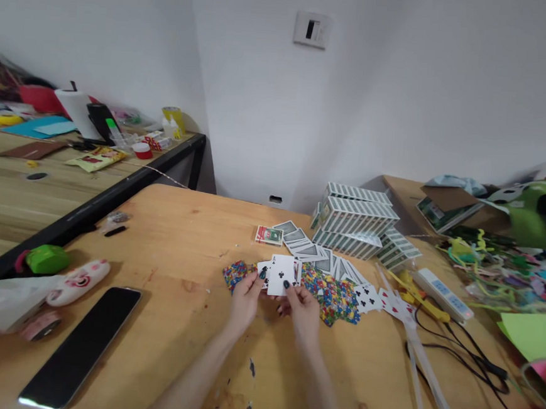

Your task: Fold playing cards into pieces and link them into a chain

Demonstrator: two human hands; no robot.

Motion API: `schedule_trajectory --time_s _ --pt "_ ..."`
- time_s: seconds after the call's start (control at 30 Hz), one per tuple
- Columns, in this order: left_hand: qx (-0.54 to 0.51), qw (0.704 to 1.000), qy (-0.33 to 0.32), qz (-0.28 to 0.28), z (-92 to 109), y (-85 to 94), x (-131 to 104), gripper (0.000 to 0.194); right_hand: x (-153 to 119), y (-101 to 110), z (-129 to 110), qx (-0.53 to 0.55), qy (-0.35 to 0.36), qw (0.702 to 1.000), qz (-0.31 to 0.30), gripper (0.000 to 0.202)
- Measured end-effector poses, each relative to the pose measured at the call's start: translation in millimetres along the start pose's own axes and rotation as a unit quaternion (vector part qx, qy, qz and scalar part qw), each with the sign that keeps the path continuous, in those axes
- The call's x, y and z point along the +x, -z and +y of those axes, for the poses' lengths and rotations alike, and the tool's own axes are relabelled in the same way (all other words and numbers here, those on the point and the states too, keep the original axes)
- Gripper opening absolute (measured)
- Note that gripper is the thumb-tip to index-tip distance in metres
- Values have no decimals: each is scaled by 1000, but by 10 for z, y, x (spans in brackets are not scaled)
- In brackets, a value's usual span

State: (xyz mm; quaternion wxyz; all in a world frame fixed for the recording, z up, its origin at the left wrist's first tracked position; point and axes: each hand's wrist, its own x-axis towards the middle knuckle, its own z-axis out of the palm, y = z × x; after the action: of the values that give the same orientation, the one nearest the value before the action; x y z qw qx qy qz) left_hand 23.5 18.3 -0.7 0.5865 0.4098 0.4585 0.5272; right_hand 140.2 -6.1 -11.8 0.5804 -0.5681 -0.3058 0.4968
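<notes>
Holding playing cards (280,277) between them, both hands come together near the middle of the surface (176,285), the left hand (247,294) pinching at the left side and the right hand (301,304) with its thumb over the lower right corner of the front card. That card is an ace of clubs, face toward the wearer, its long axis running up and away from the body; edges of other cards peep out behind it on both sides, though how many cannot be told. The ace lies straight ahead, between the two hands, and the right one has the fuller hold on it, while the left touches a card half hidden behind it.

Just beyond and to the right spread cards with multicoloured backs (337,291), partly covered by the hands on the left. Behind those lies a fan of grey-backed cards (305,248), and past it stand stacked striped boxes (357,216), which crowd the far right. Cables (464,358) and a power strip (443,293) fill the right side. The widest room is leftward, up to the phone (82,347), and toward the wearer, between the forearms
</notes>
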Motion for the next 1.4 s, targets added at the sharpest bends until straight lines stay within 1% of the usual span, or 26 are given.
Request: schedule_trajectory --time_s 0.13,0.2,0.27,0.33,0.4,0.5,0.63,0.8,0.93,1.07,1.2,1.4 --pt "70 997 -23 -15 25 77 7 32 14 -36 65 -13 13 997 -75 34" --pt "78 996 -18 -26 41 121 17 31 32 -32 85 -7 17 996 -93 31" --pt "84 995 -7 -47 41 152 17 32 54 -17 102 11 32 996 -81 29" --pt "91 993 1 -75 18 171 7 33 77 5 125 37 49 996 -58 32" --pt "90 992 3 -90 -22 183 -6 34 95 26 153 65 36 996 -49 28" --pt "77 994 12 -79 -85 208 -4 37 103 42 190 84 15 995 -45 25" --pt "66 994 29 -76 -110 255 30 39 92 27 198 85 13 995 -48 25" --pt "54 992 50 -101 -53 278 48 42 91 6 191 51 22 998 -35 27" --pt "47 990 65 -119 -36 287 57 41 85 -6 186 9 35 999 -27 33" --pt "45 990 73 -109 -82 313 81 41 76 -29 185 -28 53 998 -32 38" --pt "52 991 64 -106 -119 341 106 38 69 -46 188 -59 63 996 -34 40" --pt "54 987 87 -122 -63 351 107 37 61 -41 185 -88 63 993 -46 41"
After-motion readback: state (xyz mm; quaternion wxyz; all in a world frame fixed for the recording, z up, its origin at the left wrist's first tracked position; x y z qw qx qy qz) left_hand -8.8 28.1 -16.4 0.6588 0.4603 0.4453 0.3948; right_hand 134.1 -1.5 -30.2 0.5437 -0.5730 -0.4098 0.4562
